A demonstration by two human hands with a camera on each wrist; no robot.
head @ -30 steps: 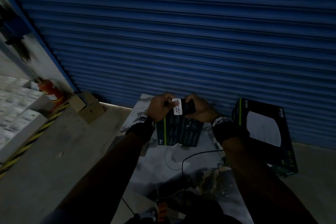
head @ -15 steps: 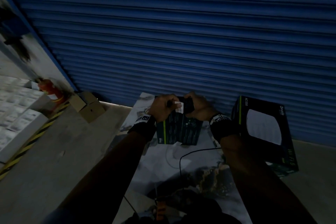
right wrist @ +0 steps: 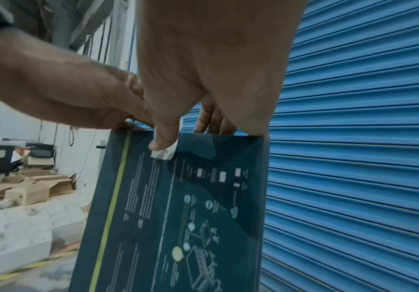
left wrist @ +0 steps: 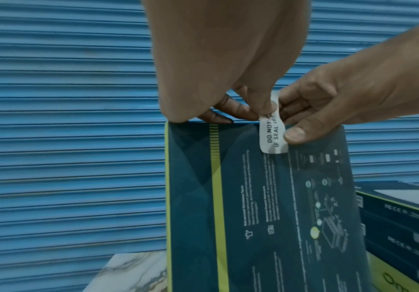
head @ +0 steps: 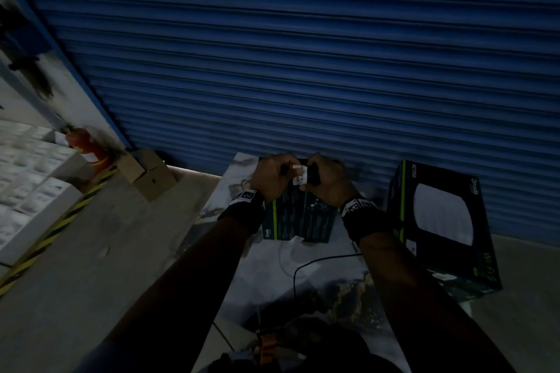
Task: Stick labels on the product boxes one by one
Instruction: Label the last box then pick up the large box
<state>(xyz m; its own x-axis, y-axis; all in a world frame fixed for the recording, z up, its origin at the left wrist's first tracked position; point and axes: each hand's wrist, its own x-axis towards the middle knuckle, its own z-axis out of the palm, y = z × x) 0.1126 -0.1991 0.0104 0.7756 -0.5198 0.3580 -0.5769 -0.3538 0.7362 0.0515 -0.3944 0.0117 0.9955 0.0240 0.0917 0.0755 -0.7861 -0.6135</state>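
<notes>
Evidently the dark box [left wrist: 260,207] stood on end on the marble-patterned worktop [head: 318,254] so that its top edge faced up, where the white seal label [left wrist: 272,136] had to fold over the seam. The left hand [head: 271,177] sat at the top left of the box with its fingers curled over the far side of the edge, which steadied the carton, while its thumb and a fingertip seemed to pinch the label's upper end. The right hand [head: 325,183] came in from the other side, fingers hooked behind the top edge and its thumb [left wrist: 294,135] pressed flat on the label's right margin against the printed face.

The label lay right between the two grips, its lower half on the face of the box just below the top edge and its upper end standing free above that edge. Whether the lower half was fully stuck down I could not tell; the head view was too dim. Probably the free end needed bending over onto the top and rubbing flat.

A second, larger box [head: 442,221] leaned against the blue shutter [head: 303,54] on the right, well clear of both hands.
</notes>
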